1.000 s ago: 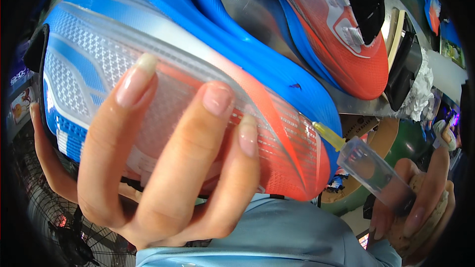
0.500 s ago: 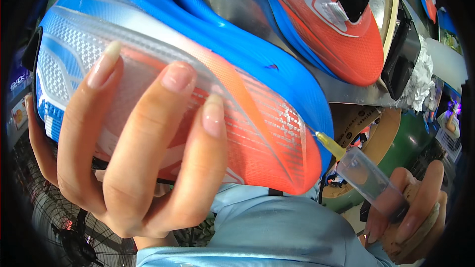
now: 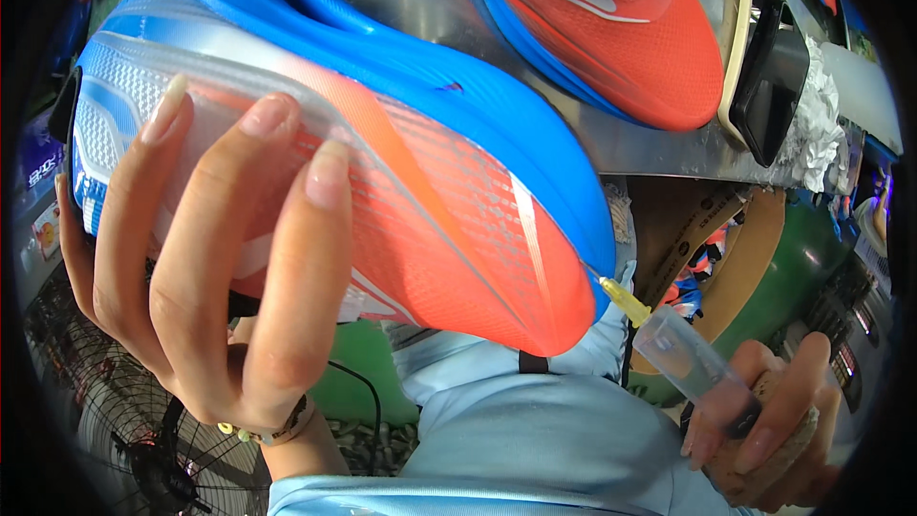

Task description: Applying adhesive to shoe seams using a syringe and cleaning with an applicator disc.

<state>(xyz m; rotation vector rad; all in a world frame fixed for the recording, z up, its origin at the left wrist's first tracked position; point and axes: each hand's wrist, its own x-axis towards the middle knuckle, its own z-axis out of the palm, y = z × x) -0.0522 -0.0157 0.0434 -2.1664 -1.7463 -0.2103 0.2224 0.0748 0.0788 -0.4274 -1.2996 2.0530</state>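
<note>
- An orange and blue mesh sports shoe with a blue sole edge [image 3: 449, 191] is held up close to the camera, filling the left and middle of the view, toe pointing right.
- The left hand [image 3: 205, 277] is curled around the shoe's heel end, three fingers [image 3: 315, 229] pressed flat on the orange side; a thin beaded bracelet [image 3: 272, 432] is worn at the wrist.
- The right hand [image 3: 769, 425], at the near right, is closed around a clear plastic syringe with a yellow tip [image 3: 683, 358].
- The yellow tip is set against the toe, at the seam between blue sole and orange upper.
- A second orange and blue shoe [image 3: 621, 24] lies farther off on a shiny metal shelf [image 3: 630, 143].
- A black wire fan guard [image 3: 124, 420] is seen at the near left, below the left hand.
- A light blue sleeve [image 3: 516, 440] is seen between the two hands.
</note>
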